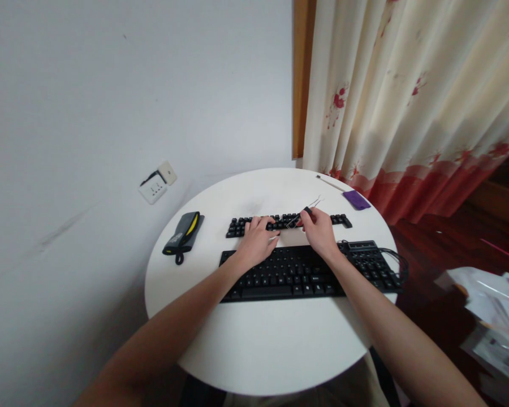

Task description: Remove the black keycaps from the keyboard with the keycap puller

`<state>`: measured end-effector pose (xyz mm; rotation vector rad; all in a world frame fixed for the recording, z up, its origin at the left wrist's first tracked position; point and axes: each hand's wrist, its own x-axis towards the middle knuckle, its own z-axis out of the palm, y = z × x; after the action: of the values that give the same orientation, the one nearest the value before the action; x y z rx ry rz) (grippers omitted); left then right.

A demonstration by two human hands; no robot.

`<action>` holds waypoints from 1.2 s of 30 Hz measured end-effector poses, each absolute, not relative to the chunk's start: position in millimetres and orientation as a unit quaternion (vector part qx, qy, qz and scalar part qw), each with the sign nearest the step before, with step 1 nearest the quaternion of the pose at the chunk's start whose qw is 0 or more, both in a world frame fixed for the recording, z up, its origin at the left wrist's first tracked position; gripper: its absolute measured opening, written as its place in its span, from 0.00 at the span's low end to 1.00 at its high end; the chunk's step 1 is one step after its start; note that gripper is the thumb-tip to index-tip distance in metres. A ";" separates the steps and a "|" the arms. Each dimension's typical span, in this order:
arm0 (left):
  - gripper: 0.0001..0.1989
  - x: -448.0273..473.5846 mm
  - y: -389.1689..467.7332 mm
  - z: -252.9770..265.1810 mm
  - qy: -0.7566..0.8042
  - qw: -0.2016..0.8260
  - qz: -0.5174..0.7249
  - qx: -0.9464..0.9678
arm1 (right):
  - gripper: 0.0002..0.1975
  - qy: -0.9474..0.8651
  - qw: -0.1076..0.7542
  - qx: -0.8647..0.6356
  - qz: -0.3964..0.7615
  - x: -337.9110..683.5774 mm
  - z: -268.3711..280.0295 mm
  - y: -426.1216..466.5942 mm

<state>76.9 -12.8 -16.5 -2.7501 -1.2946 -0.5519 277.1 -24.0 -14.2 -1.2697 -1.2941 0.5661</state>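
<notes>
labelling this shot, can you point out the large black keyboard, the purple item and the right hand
Large black keyboard [294,268]: head view, on its keys.
Purple item [356,199]: head view, on its upper face.
Right hand [320,230]: head view, back of hand.

Left hand [258,242] and right hand [319,229] each mask small parts
The left covers some of the rear rows of black keycaps [237,228]; whether it grips any is unclear. The right's fingers hide much of the wire keycap puller [307,210], its thin ends faint. The 2 forearms [186,305] block parts of the black keyboard [275,278], its legends mostly too small to read, and leave by the bottom edge. The grey pouch's [180,236] lettering is illegible. The top and right edges crop the curtain [365,85].
</notes>
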 end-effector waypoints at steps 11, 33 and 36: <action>0.12 77.0 -12.5 -19.8 -0.427 0.049 -0.162 -0.888 | 0.13 -0.557 0.581 -0.542 0.243 277.2 -13.3 -25.3; 0.20 73.5 -7.7 -20.4 -0.434 0.020 -0.191 -0.880 | 0.13 -0.559 0.576 -0.546 0.240 278.2 -14.7 -24.4; 0.20 73.1 -7.1 -21.0 -0.435 0.019 -0.188 -0.880 | 0.13 -0.559 0.576 -0.547 0.238 277.9 -13.8 -24.9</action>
<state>73.1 -7.1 -21.0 -2.7326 -1.3502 -0.5822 277.9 -24.9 -13.8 -1.2819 -1.3081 0.5580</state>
